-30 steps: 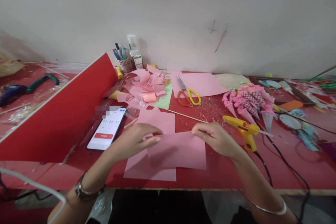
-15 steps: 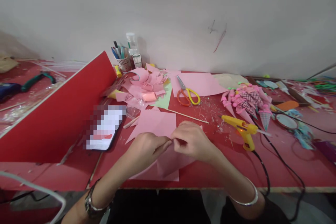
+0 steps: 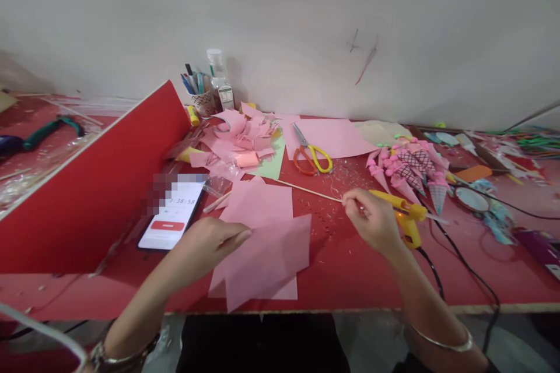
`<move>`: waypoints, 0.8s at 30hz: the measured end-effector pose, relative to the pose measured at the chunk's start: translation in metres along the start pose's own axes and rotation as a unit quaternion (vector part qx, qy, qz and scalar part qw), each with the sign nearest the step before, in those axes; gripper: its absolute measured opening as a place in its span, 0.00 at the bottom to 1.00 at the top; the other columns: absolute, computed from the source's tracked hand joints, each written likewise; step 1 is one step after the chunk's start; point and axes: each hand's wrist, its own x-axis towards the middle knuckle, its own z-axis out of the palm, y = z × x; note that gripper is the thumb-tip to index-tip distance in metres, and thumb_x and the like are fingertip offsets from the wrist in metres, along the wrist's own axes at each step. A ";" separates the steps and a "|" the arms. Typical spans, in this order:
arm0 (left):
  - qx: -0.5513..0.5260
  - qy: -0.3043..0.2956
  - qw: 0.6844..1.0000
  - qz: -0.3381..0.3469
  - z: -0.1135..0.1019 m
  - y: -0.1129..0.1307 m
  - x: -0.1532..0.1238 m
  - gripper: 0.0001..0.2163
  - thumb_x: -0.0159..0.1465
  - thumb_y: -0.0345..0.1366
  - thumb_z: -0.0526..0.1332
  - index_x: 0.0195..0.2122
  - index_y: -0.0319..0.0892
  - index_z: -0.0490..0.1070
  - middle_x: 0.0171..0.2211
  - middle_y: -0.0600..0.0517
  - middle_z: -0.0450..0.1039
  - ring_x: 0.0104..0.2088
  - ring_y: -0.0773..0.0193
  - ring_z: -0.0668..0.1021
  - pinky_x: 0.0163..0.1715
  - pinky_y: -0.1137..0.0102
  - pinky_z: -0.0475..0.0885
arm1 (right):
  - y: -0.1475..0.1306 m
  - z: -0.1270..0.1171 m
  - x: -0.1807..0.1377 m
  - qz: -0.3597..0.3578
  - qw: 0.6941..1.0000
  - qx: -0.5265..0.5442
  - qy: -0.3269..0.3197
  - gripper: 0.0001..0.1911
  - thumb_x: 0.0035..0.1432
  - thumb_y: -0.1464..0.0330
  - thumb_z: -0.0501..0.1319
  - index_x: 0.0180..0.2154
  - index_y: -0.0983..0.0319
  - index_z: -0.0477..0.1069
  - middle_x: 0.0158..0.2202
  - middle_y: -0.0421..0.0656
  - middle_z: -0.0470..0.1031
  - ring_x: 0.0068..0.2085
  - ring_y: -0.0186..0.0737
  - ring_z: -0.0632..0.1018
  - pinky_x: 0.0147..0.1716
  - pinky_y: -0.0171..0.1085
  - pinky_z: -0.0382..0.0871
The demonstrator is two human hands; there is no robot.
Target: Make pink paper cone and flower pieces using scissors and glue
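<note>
My left hand (image 3: 205, 245) lies flat, fingers open, pressing on the pink paper sheet (image 3: 266, 256) at the table's (image 3: 350, 268) near edge. My right hand (image 3: 371, 218) is curled loosely over the yellow glue gun (image 3: 405, 210); whether I'm gripping it, I can't tell. A thin wooden stick (image 3: 306, 189) lies just beyond, scissors (image 3: 310, 154) farther back, the phone (image 3: 172, 215) off to the left.
</note>
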 end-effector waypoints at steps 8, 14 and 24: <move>0.072 0.040 0.994 0.067 0.014 0.013 0.012 0.14 0.63 0.32 0.48 0.23 0.40 0.69 0.18 0.57 0.69 0.19 0.70 0.69 0.22 0.75 0.62 | -0.042 0.013 0.010 -0.144 0.952 -0.016 -0.270 0.15 0.60 0.67 0.49 0.26 0.63 0.68 0.24 0.41 0.72 0.26 0.34 0.70 0.31 0.35 0.57; 0.231 0.137 0.947 0.179 0.033 0.020 0.021 0.12 0.60 0.28 0.49 0.24 0.40 0.69 0.18 0.55 0.72 0.19 0.66 0.72 0.26 0.70 0.65 | -0.051 0.023 0.011 -0.110 0.940 -0.064 -0.316 0.16 0.59 0.66 0.51 0.23 0.63 0.68 0.19 0.40 0.71 0.22 0.32 0.68 0.25 0.33 0.51; 0.291 0.240 0.906 0.192 0.039 0.018 0.021 0.14 0.56 0.25 0.49 0.15 0.41 0.61 0.09 0.58 0.61 0.12 0.71 0.62 0.18 0.73 0.56 | -0.042 0.020 0.009 -0.068 0.944 0.046 -0.320 0.20 0.60 0.63 0.47 0.19 0.63 0.63 0.17 0.37 0.64 0.21 0.29 0.62 0.22 0.31 0.47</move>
